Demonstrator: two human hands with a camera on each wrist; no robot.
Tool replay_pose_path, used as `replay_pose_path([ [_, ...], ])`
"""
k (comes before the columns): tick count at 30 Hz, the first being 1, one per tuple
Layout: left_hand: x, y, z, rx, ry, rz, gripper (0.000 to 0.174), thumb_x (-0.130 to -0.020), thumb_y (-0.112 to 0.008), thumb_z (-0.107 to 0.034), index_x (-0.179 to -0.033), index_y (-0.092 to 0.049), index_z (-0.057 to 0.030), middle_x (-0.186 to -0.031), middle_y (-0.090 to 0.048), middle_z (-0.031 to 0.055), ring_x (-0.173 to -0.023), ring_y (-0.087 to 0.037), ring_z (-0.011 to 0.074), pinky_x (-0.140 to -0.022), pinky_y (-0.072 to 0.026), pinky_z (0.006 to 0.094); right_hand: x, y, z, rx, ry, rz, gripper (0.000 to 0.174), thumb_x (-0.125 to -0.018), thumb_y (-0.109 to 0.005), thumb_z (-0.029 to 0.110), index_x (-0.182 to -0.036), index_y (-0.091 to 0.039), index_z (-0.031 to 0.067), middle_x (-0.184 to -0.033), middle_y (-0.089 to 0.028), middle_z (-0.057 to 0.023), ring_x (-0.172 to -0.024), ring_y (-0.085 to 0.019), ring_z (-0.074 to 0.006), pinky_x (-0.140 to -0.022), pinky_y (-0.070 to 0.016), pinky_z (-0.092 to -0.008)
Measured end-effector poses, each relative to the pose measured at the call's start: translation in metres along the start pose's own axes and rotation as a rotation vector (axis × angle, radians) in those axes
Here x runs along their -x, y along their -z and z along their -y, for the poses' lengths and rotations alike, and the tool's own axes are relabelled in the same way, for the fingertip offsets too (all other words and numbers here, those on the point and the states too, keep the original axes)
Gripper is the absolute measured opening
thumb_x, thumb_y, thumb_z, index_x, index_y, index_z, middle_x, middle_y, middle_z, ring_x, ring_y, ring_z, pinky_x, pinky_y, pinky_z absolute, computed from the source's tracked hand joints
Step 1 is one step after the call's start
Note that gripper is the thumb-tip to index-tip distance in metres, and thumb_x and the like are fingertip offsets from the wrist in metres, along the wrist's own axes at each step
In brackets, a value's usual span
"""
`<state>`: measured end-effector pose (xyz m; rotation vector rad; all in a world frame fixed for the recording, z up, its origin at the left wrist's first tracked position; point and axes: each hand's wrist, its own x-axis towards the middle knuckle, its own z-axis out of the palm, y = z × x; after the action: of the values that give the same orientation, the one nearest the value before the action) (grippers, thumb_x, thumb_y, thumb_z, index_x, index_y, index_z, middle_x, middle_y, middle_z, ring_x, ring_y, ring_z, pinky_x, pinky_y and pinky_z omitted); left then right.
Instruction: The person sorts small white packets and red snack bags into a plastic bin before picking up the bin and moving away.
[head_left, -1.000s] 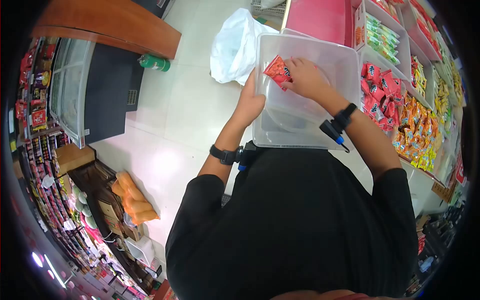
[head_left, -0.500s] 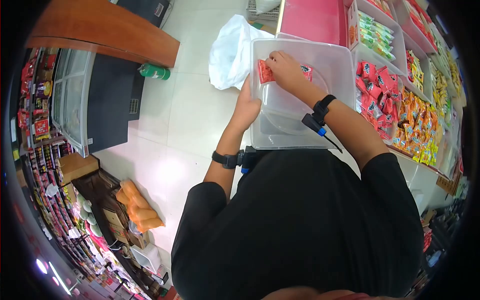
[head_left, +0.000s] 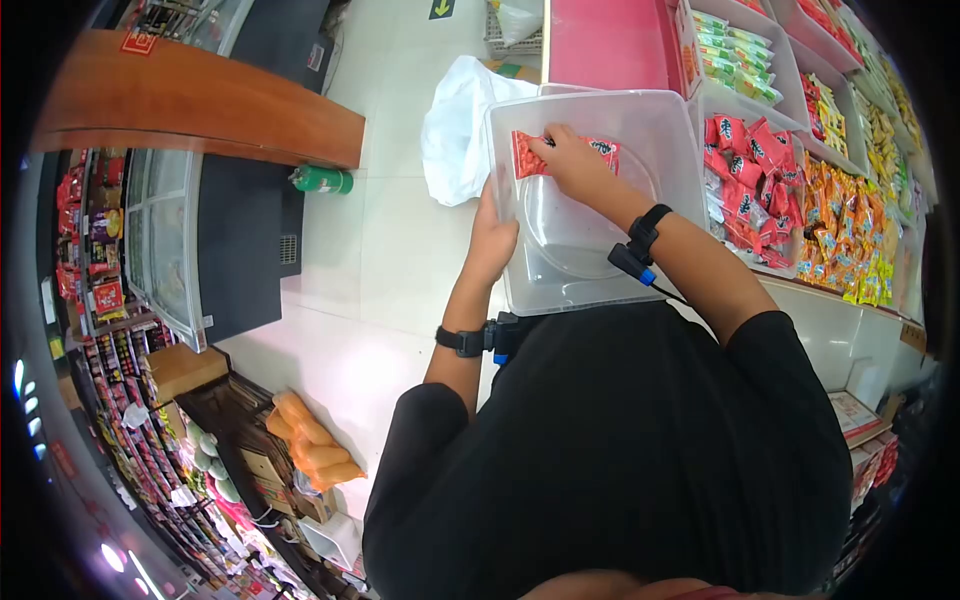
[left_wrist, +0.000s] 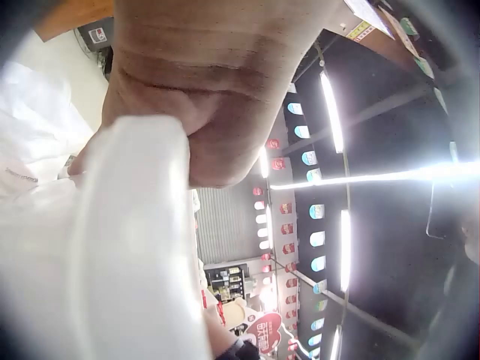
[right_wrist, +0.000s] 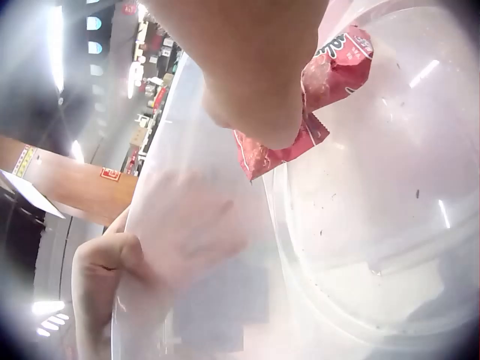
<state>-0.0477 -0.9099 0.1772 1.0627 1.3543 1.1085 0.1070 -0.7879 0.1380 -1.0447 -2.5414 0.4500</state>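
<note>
A clear plastic bin (head_left: 590,250) is held against the person's body. My left hand (head_left: 492,240) grips its left wall from outside; in the left wrist view the left hand (left_wrist: 202,97) presses on the bin's rim (left_wrist: 112,247). My right hand (head_left: 570,160) reaches inside to the bin's far end and holds red snack packets (head_left: 525,155). In the right wrist view the right hand (right_wrist: 247,67) covers the top of a red packet (right_wrist: 330,75) that hangs against the bin's wall (right_wrist: 360,225). The lower part of the bin holds nothing.
Shelf trays of red snack packets (head_left: 745,165) and orange packets (head_left: 840,250) stand to the right. A white plastic bag (head_left: 455,130) lies on the floor beyond the bin. A green bottle (head_left: 322,180) and a wooden counter (head_left: 200,105) are at the left.
My right hand has carried the red packet from the bin's middle toward its far left corner. The left hand has kept its grip on the bin's wall.
</note>
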Motion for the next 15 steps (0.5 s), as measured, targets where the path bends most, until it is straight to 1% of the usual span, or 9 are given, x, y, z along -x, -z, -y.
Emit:
replay_pose_path([
  [3, 0.004, -0.004, -0.010, 0.028, 0.023, -0.026, 0.071, -0.078, -0.040, 0.009, -0.145, -0.022, -0.0040, -0.149, -0.028, 0.0105, -0.135, -0.031, 0.0273, -0.095, -0.0388, 0.0298, 0.003, 0.007, -0.002, -0.080, 0.040, -0.081, 0.034, -0.074, -0.057, -0.002, -0.106, -0.057, 0.0094, -0.108, -0.050, -0.0160, -0.105, -0.051, -0.0323, -0.083, -0.0484, -0.0403],
  [5, 0.006, -0.009, -0.022, 0.014, 0.058, -0.037, 0.071, -0.078, -0.040, 0.009, -0.145, -0.022, -0.0042, -0.149, -0.028, 0.0105, -0.135, -0.032, 0.0275, -0.095, -0.0388, 0.0301, 0.005, 0.024, -0.003, 0.084, -0.144, 0.099, 0.042, -0.074, -0.058, -0.003, -0.115, -0.053, 0.0036, -0.114, -0.049, -0.0194, -0.104, -0.053, -0.0355, -0.086, -0.0475, -0.0404],
  [6, 0.007, -0.009, -0.025, -0.003, 0.096, -0.049, 0.071, -0.078, -0.041, 0.009, -0.145, -0.022, -0.0044, -0.148, -0.028, 0.0105, -0.134, -0.032, 0.0277, -0.095, -0.0388, 0.0304, 0.007, 0.028, -0.004, 0.081, -0.145, 0.097, 0.042, -0.074, -0.058, -0.003, -0.115, -0.053, 0.0036, -0.114, -0.049, -0.0194, -0.104, -0.053, -0.0355, -0.086, -0.0475, -0.0404],
  [8, 0.005, -0.004, -0.014, -0.021, 0.066, -0.041, 0.071, -0.078, -0.041, 0.009, -0.145, -0.022, -0.0046, -0.148, -0.028, 0.0105, -0.134, -0.033, 0.0276, -0.094, -0.0398, 0.0298, 0.014, 0.035, -0.009, 0.188, -0.292, 0.308, 0.046, -0.074, -0.058, -0.003, -0.118, -0.052, 0.0028, -0.115, -0.049, -0.0224, -0.102, -0.053, -0.0375, -0.087, -0.0470, -0.0415],
  [10, 0.001, 0.000, -0.001, -0.036, 0.028, -0.030, 0.070, -0.078, -0.041, 0.008, -0.145, -0.023, -0.0048, -0.148, -0.028, 0.0104, -0.134, -0.033, 0.0275, -0.092, -0.0407, 0.0292, 0.022, 0.036, -0.010, 0.158, -0.297, 0.262, 0.048, -0.073, -0.060, -0.002, -0.120, -0.051, 0.0035, -0.114, -0.049, -0.0232, -0.102, -0.053, -0.0385, -0.089, -0.0458, -0.0426],
  [12, 0.000, 0.001, 0.004, -0.074, -0.034, -0.030, 0.070, -0.078, -0.042, 0.008, -0.145, -0.024, -0.0047, -0.149, -0.028, 0.0102, -0.133, -0.033, 0.0279, -0.084, -0.0432, 0.0270, 0.030, 0.031, -0.019, 0.132, -0.310, 0.222, 0.050, -0.072, -0.062, -0.001, -0.121, -0.051, 0.0042, -0.114, -0.049, -0.0240, -0.103, -0.052, -0.0396, -0.090, -0.0447, -0.0436],
  [13, -0.001, 0.000, 0.005, -0.069, -0.036, -0.022, 0.070, -0.078, -0.042, 0.008, -0.145, -0.024, -0.0047, -0.149, -0.028, 0.0102, -0.133, -0.033, 0.0279, -0.084, -0.0432, 0.0270, 0.031, 0.023, -0.029, 0.121, -0.223, 0.153, 0.052, -0.072, -0.064, 0.001, -0.122, -0.051, 0.0049, -0.115, -0.048, -0.0249, -0.104, -0.052, -0.0401, -0.092, -0.0438, -0.0433],
  [14, -0.001, -0.001, 0.003, -0.051, -0.044, -0.029, 0.070, -0.078, -0.043, 0.008, -0.145, -0.024, -0.0050, -0.149, -0.028, 0.0101, -0.133, -0.034, 0.0280, -0.081, -0.0436, 0.0261, 0.030, 0.027, -0.031, 0.110, -0.134, 0.084, 0.054, -0.071, -0.066, 0.003, -0.123, -0.050, 0.0057, -0.117, -0.047, -0.0259, -0.106, -0.051, -0.0406, -0.093, -0.0430, -0.0429],
  [15, 0.001, 0.000, 0.001, -0.035, -0.047, -0.034, 0.070, -0.078, -0.044, 0.008, -0.145, -0.024, -0.0053, -0.149, -0.028, 0.0099, -0.133, -0.035, 0.0282, -0.077, -0.0440, 0.0251, 0.031, 0.029, -0.031, 0.112, -0.140, 0.086, 0.054, -0.071, -0.066, 0.003, -0.123, -0.050, 0.0057, -0.117, -0.047, -0.0259, -0.106, -0.051, -0.0406, -0.093, -0.0430, -0.0429],
])
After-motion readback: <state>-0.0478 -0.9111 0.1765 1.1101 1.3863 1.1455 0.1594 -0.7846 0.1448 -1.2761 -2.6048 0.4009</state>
